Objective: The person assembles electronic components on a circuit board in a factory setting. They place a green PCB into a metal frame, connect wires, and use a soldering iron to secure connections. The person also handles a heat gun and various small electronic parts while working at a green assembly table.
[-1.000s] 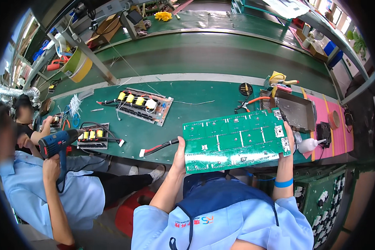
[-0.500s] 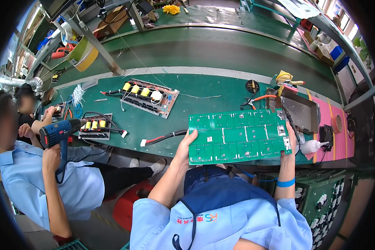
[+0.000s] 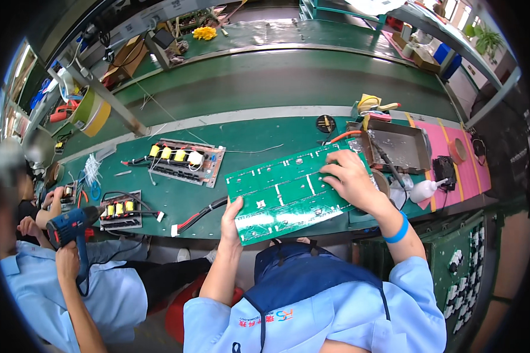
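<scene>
A large green circuit board [image 3: 288,191] is tilted in front of me over the table's near edge, solder side up. My left hand [image 3: 231,223] grips its left edge, thumb on top. Above the board's right half, my right hand [image 3: 353,181] has its fingers bent and drawn together at the surface; whatever may be between the fingertips is too small to make out. A blue band [image 3: 398,228] circles my right wrist. From beneath the board's left side runs a red and black cable with a white connector [image 3: 174,230].
Boards with yellow transformers [image 3: 176,154] lie left on the green table [image 3: 247,138]. A metal tray [image 3: 397,147], soldering iron [image 3: 388,159] and white squeeze bottle [image 3: 425,190] are at the right. On the left, a co-worker holds a blue power drill [image 3: 70,223].
My right hand has left the board's right edge and come over its top face. The board now slants, its right end farther away. The view has shifted.
</scene>
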`<state>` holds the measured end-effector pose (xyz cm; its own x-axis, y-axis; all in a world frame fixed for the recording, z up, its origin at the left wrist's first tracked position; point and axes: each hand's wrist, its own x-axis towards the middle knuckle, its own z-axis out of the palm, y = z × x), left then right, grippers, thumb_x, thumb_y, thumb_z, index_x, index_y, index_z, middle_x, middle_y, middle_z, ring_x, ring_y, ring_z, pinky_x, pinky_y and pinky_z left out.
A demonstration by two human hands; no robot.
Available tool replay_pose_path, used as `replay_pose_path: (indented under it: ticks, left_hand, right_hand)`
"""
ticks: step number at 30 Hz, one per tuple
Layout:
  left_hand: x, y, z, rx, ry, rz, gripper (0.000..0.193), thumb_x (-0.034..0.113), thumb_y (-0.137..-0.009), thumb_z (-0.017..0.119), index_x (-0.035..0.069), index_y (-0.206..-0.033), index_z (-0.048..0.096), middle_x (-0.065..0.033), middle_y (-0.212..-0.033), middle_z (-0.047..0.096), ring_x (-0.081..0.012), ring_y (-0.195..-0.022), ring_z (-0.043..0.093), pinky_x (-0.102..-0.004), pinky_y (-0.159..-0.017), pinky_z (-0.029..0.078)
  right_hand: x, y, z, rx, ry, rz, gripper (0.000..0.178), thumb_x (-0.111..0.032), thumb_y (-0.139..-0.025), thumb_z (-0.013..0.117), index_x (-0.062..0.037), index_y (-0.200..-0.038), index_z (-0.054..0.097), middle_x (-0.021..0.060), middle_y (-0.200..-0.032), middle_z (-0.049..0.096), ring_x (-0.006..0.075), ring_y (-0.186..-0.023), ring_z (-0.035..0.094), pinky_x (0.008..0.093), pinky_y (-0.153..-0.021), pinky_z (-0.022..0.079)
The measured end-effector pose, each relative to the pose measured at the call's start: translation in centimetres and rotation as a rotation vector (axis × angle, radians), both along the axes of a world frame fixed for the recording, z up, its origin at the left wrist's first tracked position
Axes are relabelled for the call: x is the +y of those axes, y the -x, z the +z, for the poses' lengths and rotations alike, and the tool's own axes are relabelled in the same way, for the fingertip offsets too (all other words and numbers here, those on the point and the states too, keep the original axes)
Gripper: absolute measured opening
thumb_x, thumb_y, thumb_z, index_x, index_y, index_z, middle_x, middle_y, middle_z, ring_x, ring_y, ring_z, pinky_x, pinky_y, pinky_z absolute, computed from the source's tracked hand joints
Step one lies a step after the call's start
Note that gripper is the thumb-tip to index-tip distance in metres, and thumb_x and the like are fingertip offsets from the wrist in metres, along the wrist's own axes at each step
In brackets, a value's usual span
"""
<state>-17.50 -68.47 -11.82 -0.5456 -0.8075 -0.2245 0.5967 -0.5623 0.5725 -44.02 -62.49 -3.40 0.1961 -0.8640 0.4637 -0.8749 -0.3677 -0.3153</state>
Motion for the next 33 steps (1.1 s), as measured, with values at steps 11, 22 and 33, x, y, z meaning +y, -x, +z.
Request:
replay_pose_path:
  ticks: [11, 22, 33]
  left_hand:
    - [0.0, -1.2, 0.2, 0.006, 0.035, 0.036, 0.04, 0.016, -0.084, 0.043, 0.005, -0.12, 0.032, -0.0132, -0.11, 0.048, -0.0219, -0.094, 0.053, -0.034, -0.078, 0.046]
    - [-0.2, -0.7, 0.0, -0.079, 0.069, 0.065, 0.042, 0.02, -0.082, 0.046, 0.004, -0.119, 0.034, -0.0135, -0.109, 0.049, -0.0234, -0.093, 0.054, -0.0362, -0.079, 0.045]
    - [-0.9, -2.0, -1.2, -0.006, 0.037, 0.108, 0.037, 0.017, -0.082, 0.046, 0.006, -0.117, 0.038, -0.0122, -0.108, 0.051, -0.0225, -0.093, 0.054, -0.0342, -0.079, 0.046]
  right_hand:
    - [-1.8, -1.3, 0.7, 0.074, -0.106, 0.098, 0.022, -0.008, -0.064, 0.064, -0.0074, -0.085, 0.059, 0.0092, -0.094, 0.048, 0.0273, -0.091, 0.046, 0.0369, -0.081, 0.036]
    - [-2.9, -1.9, 0.1, 0.098, -0.225, 0.113, 0.021, -0.003, -0.059, 0.066, -0.0044, -0.074, 0.051, 0.0115, -0.1, 0.046, 0.0289, -0.101, 0.042, 0.0397, -0.084, 0.033]
    - [6.9, -0.2, -1.9, -0.576, -0.816, 0.325, 0.012, -0.009, -0.07, 0.065, 0.0007, -0.073, 0.059, 0.0066, -0.064, 0.057, 0.0137, -0.061, 0.056, 0.0255, -0.057, 0.043]
